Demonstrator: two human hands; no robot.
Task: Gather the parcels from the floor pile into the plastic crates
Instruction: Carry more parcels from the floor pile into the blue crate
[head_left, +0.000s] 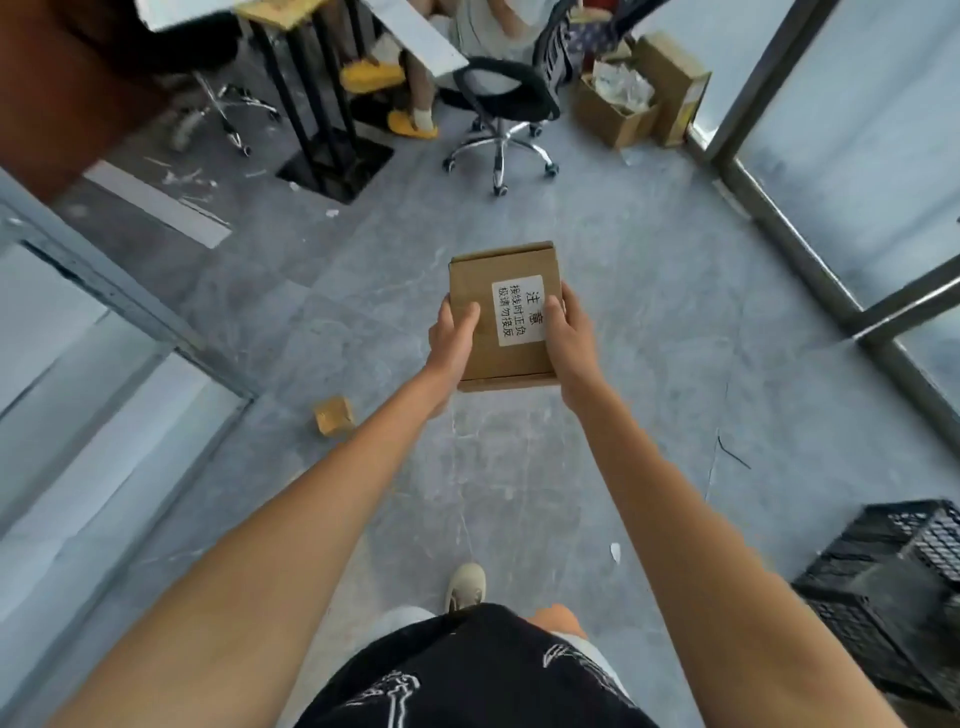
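A flat brown cardboard parcel (501, 317) with a white printed label (518, 310) on its top face is held out in mid-air above the grey floor (649, 374), in front of the person. The left hand (451, 343) grips its left edge, thumb curled onto the top face, the other fingers hidden beneath. The right hand (569, 340) grips the right edge the same way, its thumb lying on the label's edge. A small brown cardboard box (334, 414) lies on the floor, down and left of the parcel. A black plastic lattice crate (893, 587) stands at the lower right, well apart from the parcel. Farther off are a black swivel chair (500, 111) and open cardboard cartons (641, 93).
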